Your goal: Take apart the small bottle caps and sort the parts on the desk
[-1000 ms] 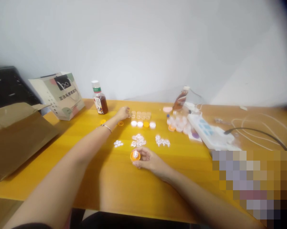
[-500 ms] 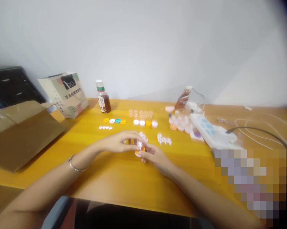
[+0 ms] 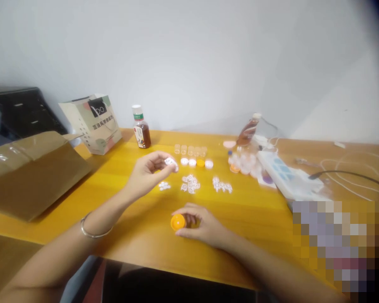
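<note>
My left hand (image 3: 149, 172) is raised over the middle of the table, thumb and fingers closed on a small white openwork piece (image 3: 171, 163). Lower and nearer to me, my right hand (image 3: 202, 225) grips a round orange cap (image 3: 178, 222) by its side, its hollow face turned towards me. Between and beyond the hands lie a pile of white wheel-shaped pieces (image 3: 191, 184), a second group of white pieces (image 3: 222, 185) to its right, and several small white discs (image 3: 164, 185) to its left. Past them runs a row of white and orange caps (image 3: 200, 163).
Behind the caps stand several clear little cups (image 3: 191, 150). A cardboard box (image 3: 34, 176), a paper bag (image 3: 101, 126) and a brown drink bottle (image 3: 141, 130) are on the left. A tilted bottle (image 3: 248, 129), a cluster of capped containers (image 3: 244, 162), a white tray (image 3: 277, 168) and cables (image 3: 343, 172) occupy the right.
My hands have separated: the left went up and away with the white piece, the right came down towards me with the orange cap. The view has shifted slightly left.
</note>
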`<state>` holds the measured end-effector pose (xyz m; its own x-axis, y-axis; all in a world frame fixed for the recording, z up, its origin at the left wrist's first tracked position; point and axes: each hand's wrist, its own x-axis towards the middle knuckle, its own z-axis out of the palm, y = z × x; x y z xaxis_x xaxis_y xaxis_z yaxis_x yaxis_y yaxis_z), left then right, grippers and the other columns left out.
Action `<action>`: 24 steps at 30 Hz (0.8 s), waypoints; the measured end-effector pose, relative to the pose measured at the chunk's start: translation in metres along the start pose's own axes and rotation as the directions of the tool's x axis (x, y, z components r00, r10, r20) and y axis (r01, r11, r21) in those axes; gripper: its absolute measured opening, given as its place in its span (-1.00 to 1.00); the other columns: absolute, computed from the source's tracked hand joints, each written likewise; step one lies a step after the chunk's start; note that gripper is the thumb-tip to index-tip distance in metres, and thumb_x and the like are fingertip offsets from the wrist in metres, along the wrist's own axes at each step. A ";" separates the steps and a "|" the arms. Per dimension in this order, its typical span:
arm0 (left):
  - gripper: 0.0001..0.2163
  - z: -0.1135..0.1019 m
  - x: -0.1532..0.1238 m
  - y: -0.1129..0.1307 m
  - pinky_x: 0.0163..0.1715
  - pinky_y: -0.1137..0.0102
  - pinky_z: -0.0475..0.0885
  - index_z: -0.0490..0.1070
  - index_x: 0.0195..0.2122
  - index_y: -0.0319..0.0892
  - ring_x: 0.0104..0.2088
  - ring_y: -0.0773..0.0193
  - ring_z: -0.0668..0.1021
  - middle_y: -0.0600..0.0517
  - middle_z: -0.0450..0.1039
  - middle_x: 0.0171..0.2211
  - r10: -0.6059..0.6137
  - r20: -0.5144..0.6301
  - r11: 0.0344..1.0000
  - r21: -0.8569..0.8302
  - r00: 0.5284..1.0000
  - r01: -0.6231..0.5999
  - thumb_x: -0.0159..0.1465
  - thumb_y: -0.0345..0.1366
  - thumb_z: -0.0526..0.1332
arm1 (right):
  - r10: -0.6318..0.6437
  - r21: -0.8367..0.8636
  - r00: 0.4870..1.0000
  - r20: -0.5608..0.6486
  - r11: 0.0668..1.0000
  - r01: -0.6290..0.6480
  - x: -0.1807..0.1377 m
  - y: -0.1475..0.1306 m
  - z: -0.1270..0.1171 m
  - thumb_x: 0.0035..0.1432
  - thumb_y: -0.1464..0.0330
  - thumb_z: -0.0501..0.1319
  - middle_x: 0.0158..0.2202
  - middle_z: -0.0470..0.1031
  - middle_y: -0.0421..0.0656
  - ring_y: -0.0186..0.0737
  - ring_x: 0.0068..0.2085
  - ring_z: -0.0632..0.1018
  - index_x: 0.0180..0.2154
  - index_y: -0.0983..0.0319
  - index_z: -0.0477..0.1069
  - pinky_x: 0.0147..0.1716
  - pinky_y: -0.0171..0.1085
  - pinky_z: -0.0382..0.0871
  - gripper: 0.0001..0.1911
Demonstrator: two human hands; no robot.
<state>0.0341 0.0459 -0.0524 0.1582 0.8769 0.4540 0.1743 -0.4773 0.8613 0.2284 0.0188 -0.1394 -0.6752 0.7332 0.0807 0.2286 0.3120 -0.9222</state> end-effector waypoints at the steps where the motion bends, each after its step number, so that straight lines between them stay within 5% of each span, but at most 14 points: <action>1: -0.84 0.003 -0.002 -0.002 -0.31 0.41 0.44 0.37 -0.29 -0.23 -0.38 0.33 0.50 0.00 0.47 -0.40 -0.016 0.011 1.000 -0.026 1.000 0.016 0.14 -0.28 0.23 | -0.043 -0.094 0.999 -0.018 0.995 0.041 0.000 0.000 -0.002 -0.11 0.17 0.32 -0.38 0.35 -0.18 -0.27 -0.35 0.37 -0.21 0.15 0.46 -0.30 -0.24 0.29 -0.63; 8: -0.81 0.020 -0.007 -0.008 -0.44 0.49 0.41 0.41 -0.19 -0.17 -0.47 0.43 0.43 0.05 0.44 -0.42 -0.051 0.031 0.996 -0.067 0.998 0.053 0.15 -0.30 0.21 | -0.157 -0.458 0.988 0.010 0.877 0.144 0.002 0.005 -0.018 -0.04 0.28 0.25 -0.31 0.33 -0.10 -0.14 -0.24 0.36 -0.24 0.18 0.43 -0.18 -0.13 0.26 -0.74; 12: -0.82 0.019 -0.006 0.002 -0.46 0.48 0.40 0.44 -0.23 -0.15 -0.49 0.42 0.43 0.07 0.44 -0.47 -0.030 0.108 0.999 -0.019 0.994 0.033 0.13 -0.29 0.24 | -0.150 -0.490 0.988 -0.035 0.864 0.113 0.001 0.003 -0.025 -0.11 0.20 0.31 -0.21 0.34 -0.07 -0.07 -0.16 0.36 -0.21 0.16 0.41 -0.13 -0.07 0.24 -0.63; 18: -0.86 0.018 -0.007 0.003 -0.45 0.48 0.36 0.43 -0.37 -0.22 -0.47 0.41 0.42 0.04 0.44 -0.44 0.058 0.181 0.998 0.029 0.982 -0.065 0.08 -0.27 0.29 | -0.130 -0.046 0.968 -0.214 0.991 0.123 0.005 -0.026 -0.035 0.12 0.13 0.11 -0.30 0.43 -0.15 -0.20 -0.22 0.44 -0.22 0.13 0.37 -0.15 -0.16 0.28 -0.74; 24: -0.79 0.023 -0.017 -0.005 -0.41 0.47 0.32 0.42 -0.34 -0.26 -0.45 0.41 0.40 0.05 0.38 -0.46 0.023 0.229 0.997 0.063 0.973 -0.039 0.04 -0.27 0.32 | -0.096 0.306 0.966 -0.241 0.937 0.170 0.010 -0.036 -0.026 0.10 0.15 0.15 -0.45 0.44 -0.22 -0.29 -0.35 0.46 -0.36 0.19 0.40 -0.22 -0.26 0.31 -0.76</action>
<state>0.0531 0.0323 -0.0695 0.3803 0.8291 0.4098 0.2289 -0.5137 0.8269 0.2316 0.0307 -0.0956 -0.5050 0.8236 0.2580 -0.1155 0.2317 -0.9659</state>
